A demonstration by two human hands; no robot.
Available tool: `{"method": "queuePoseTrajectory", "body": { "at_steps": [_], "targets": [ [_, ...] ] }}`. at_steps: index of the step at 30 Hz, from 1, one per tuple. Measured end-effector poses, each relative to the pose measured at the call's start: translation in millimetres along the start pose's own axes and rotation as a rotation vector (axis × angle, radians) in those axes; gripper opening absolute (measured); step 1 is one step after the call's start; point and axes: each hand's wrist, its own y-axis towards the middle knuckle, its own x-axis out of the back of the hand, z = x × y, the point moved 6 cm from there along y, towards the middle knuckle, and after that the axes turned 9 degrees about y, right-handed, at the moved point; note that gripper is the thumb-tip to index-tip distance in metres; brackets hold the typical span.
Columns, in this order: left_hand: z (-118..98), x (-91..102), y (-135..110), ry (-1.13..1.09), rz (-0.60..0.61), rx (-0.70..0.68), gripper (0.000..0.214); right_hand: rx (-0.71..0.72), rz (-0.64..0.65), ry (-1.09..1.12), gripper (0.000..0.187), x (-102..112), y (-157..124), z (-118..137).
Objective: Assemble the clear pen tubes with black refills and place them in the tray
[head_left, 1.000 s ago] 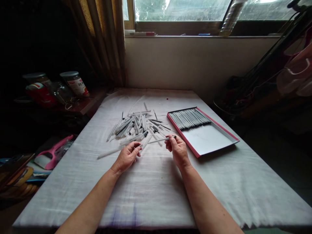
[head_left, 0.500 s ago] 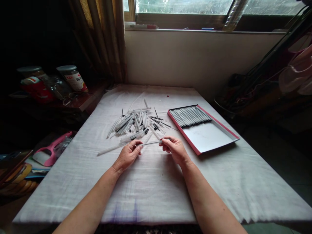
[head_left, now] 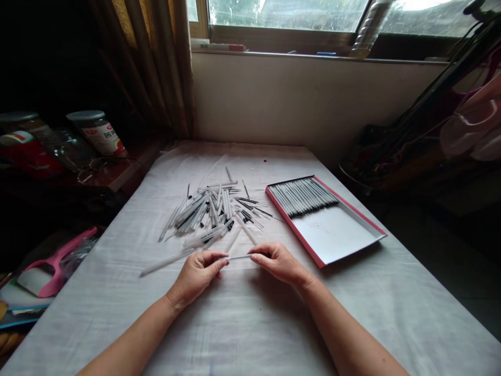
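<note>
Between my two hands, level above the cloth, is a thin whitish pen [head_left: 239, 257]. My left hand [head_left: 199, 271] pinches its left end between thumb and fingers. Its right end is in the pinch of my right hand [head_left: 279, 261], and the fingers cover the tip. Just beyond lies a loose pile of translucent pen barrels [head_left: 191, 211], mixed with thin black-ended refills [head_left: 250, 209] and small black pieces. To the right sits a shallow red-edged box [head_left: 332, 248] with a white inside. A row of pens [head_left: 303, 196] with black ends lies side by side along its far part.
A pale cloth covers the table [head_left: 235, 324]. Left of it stand a jar [head_left: 97, 133] on a dark side table and a pink-handled item [head_left: 58, 266] lower down. A curtain [head_left: 156, 68] and a window are at the back; dark clutter hangs at the right.
The view has shifted, so the table things sit lower in the picture. My hands have come closer together on the pen, and less of it shows between them.
</note>
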Motion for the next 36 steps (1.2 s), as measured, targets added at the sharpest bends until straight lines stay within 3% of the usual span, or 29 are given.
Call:
{"method": "queuePoseTrajectory", "body": {
  "at_steps": [13, 19, 22, 24, 26, 28, 30, 33, 36],
  "targets": [
    [17, 1.1, 4, 0.022, 0.006, 0.090, 0.040, 0.066, -0.039, -0.023, 0.019, -5, -1, 0],
    [11, -1.9, 8, 0.008, 0.048, 0.042, 0.047, 0.131, 0.000, -0.272, 0.019, 0, -8, 24],
    [5, 1.6, 11, -0.074, 0.058, 0.049, 0.071, 0.197, -0.139, -0.365, 0.021, 39, -9, 40],
    [4, 5.8, 14, -0.119, 0.054, 0.053, 0.076, 0.213, -0.367, -0.348, 0.026, 88, -9, 39],
    [4, 8.6, 17, -0.139, 0.059, 0.050, 0.072, 0.177, -0.681, -0.373, 0.032, 148, -13, 29],
    [5, 10.8, 19, -0.156, 0.048, 0.043, 0.069, 0.020, -0.931, -0.460, 0.034, 202, -17, 11],
    [5, 13.3, 21, -0.180, 0.011, 0.031, 0.065, -0.215, -1.044, -0.582, 0.034, 239, -19, -8],
    [4, 15.1, 23, -0.199, -0.020, 0.015, 0.060, -0.422, -1.070, -0.708, 0.036, 263, -14, -21],
    [4, 14.4, 23, -0.191, -0.004, 0.013, 0.057, -0.467, -1.022, -0.802, 0.038, 264, 0, -23]
  ]
}}
